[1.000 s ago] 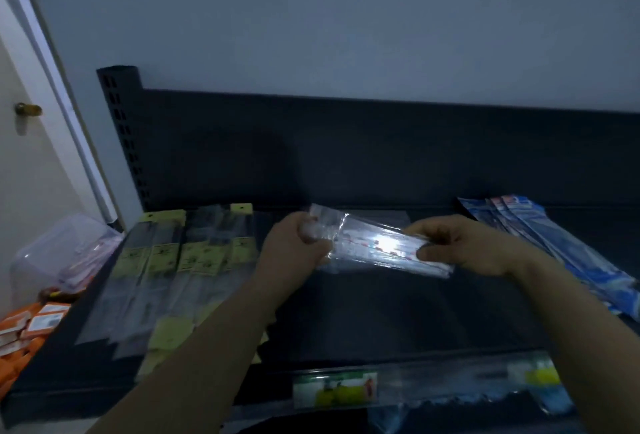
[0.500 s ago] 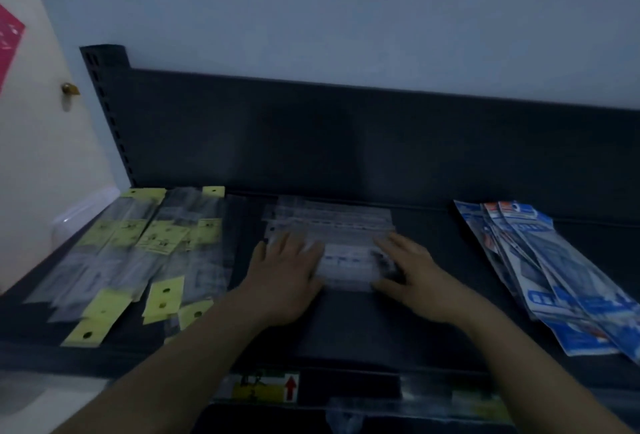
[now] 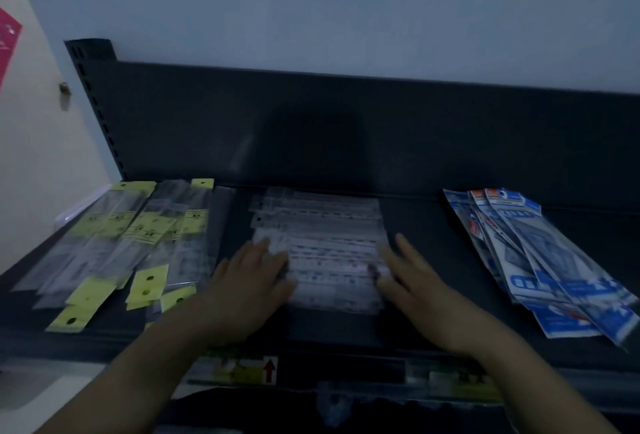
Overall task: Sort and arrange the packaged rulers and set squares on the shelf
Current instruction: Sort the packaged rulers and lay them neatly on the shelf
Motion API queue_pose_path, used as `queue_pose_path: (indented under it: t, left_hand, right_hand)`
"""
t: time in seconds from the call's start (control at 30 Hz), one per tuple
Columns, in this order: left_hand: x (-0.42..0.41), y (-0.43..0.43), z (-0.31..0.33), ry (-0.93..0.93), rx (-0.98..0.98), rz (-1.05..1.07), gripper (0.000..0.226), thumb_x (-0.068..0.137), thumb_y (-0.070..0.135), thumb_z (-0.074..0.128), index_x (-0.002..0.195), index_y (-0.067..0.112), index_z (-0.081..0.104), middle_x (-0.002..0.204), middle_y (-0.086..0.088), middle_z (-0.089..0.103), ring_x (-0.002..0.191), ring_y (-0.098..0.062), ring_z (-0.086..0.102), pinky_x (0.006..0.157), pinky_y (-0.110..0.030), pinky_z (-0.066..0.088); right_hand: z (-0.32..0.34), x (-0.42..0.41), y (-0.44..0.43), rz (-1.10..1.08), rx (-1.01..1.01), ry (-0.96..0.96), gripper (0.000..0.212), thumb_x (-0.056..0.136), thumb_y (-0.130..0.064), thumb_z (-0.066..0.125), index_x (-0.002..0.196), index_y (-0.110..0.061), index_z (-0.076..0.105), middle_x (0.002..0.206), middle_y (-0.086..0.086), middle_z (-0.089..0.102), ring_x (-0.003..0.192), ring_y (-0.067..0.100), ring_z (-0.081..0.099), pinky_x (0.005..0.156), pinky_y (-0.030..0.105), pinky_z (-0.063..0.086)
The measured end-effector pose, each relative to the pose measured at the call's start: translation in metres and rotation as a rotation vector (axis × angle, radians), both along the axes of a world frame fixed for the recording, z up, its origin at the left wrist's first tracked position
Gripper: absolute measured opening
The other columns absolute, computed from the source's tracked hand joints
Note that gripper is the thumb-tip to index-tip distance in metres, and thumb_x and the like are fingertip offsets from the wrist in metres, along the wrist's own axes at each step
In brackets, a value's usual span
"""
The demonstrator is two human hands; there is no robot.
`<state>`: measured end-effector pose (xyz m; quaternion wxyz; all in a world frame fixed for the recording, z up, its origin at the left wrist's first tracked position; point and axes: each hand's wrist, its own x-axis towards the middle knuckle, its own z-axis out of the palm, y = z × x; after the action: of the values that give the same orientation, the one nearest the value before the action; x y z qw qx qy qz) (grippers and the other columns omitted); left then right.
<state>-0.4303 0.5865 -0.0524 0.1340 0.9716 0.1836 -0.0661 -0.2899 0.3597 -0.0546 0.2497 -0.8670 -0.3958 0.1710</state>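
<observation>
My left hand (image 3: 251, 286) and right hand (image 3: 414, 283) lie flat on the ruler packs (image 3: 325, 253). They look light, bendy and slippery, so I would hold their ends.

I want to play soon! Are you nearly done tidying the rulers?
Nearly, it seems. Done: on the shelf, yellow-tagged packs lie grouped left, blue packs fanned right. In hand: the left hand and right hand press flat on the ends of the clear packs in the middle. Left: squaring that pile.
</observation>
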Motion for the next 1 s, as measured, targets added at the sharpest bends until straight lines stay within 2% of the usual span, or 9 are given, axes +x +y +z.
queue_pose_path:
  t: [0.1,0.2,0.27,0.43,0.57,0.67,0.8,0.9,1.0]
  left_hand:
    - [0.031,0.019,0.011,-0.194,-0.152,0.170,0.066,0.099,0.046,0.034,0.153,0.016,0.011,0.160,-0.010,0.004,0.147,-0.026,0.007,0.118,-0.038,0.014]
    - [0.066,0.038,0.008,-0.157,-0.098,0.210,0.071,0.100,0.046,0.033,0.153,0.012,-0.001,0.160,-0.014,-0.003,0.147,-0.030,0.003,0.119,-0.045,0.010]
    - [0.082,0.043,-0.003,-0.121,-0.065,0.212,0.067,0.101,0.043,0.029,0.152,0.011,0.001,0.159,-0.016,0.001,0.146,-0.031,0.008,0.118,-0.047,0.008]
    - [0.093,0.034,-0.021,-0.189,-0.078,0.141,0.064,0.101,0.036,0.026,0.152,0.006,0.002,0.159,-0.015,0.009,0.144,-0.030,0.015,0.118,-0.044,0.009]
    - [0.093,0.034,-0.017,-0.207,-0.121,0.141,0.063,0.101,0.034,0.027,0.151,0.003,0.003,0.158,-0.017,0.009,0.143,-0.032,0.015,0.118,-0.045,0.010]
    - [0.087,0.032,-0.012,-0.154,-0.035,0.218,0.066,0.101,0.037,0.027,0.151,0.003,0.000,0.159,-0.019,-0.002,0.146,-0.033,0.004,0.119,-0.045,0.005]
    - [0.081,0.017,-0.015,-0.041,-0.007,0.181,0.068,0.101,0.043,0.022,0.152,0.005,-0.002,0.159,-0.017,-0.003,0.147,-0.032,-0.002,0.117,-0.046,0.000]
    - [0.077,0.016,-0.013,-0.093,-0.022,0.204,0.065,0.102,0.042,0.022,0.152,0.006,0.000,0.160,-0.016,-0.002,0.147,-0.031,-0.001,0.118,-0.046,0.000]
    - [0.066,0.014,-0.008,-0.191,-0.020,0.205,0.063,0.101,0.041,0.027,0.151,0.008,0.009,0.159,-0.014,0.008,0.146,-0.030,0.009,0.118,-0.048,0.009]
  right_hand:
    - [0.012,0.015,0.020,-0.143,0.135,0.032,0.062,0.101,-0.039,0.033,0.153,-0.023,0.004,0.158,-0.010,-0.008,0.146,0.006,-0.008,0.111,0.018,0.000]
    - [0.013,0.033,0.048,-0.192,0.036,0.053,0.062,0.104,-0.029,0.029,0.152,-0.009,-0.004,0.161,0.002,-0.007,0.147,0.013,-0.006,0.119,0.029,-0.002]
    - [0.007,0.041,0.060,-0.229,0.006,0.040,0.062,0.104,-0.029,0.026,0.151,-0.006,-0.006,0.161,0.006,-0.007,0.148,0.016,-0.005,0.120,0.033,-0.001]
    - [-0.001,0.046,0.072,-0.220,0.066,0.078,0.061,0.103,-0.029,0.028,0.152,-0.008,-0.001,0.161,0.004,-0.003,0.148,0.019,0.003,0.116,0.026,0.003]
    - [-0.001,0.050,0.067,-0.282,0.193,0.169,0.061,0.104,-0.029,0.030,0.152,-0.010,-0.002,0.161,0.001,-0.004,0.147,0.012,0.000,0.114,0.021,0.000]
    - [-0.003,0.053,0.064,-0.360,0.271,0.187,0.061,0.104,-0.028,0.030,0.152,-0.009,-0.001,0.161,0.002,-0.005,0.147,0.012,0.000,0.112,0.019,-0.001]
    - [-0.008,0.054,0.064,-0.282,0.190,0.149,0.061,0.104,-0.027,0.031,0.152,-0.009,0.000,0.160,0.001,-0.007,0.146,0.009,-0.002,0.104,0.013,-0.001]
    - [-0.009,0.050,0.061,-0.254,0.190,0.113,0.062,0.103,-0.028,0.034,0.152,-0.011,0.000,0.160,-0.001,-0.012,0.146,0.009,-0.003,0.105,0.014,0.000]
    - [-0.007,0.044,0.059,-0.200,0.132,0.023,0.063,0.101,-0.033,0.038,0.153,-0.016,0.006,0.160,-0.001,-0.011,0.147,0.013,-0.006,0.113,0.024,0.004]
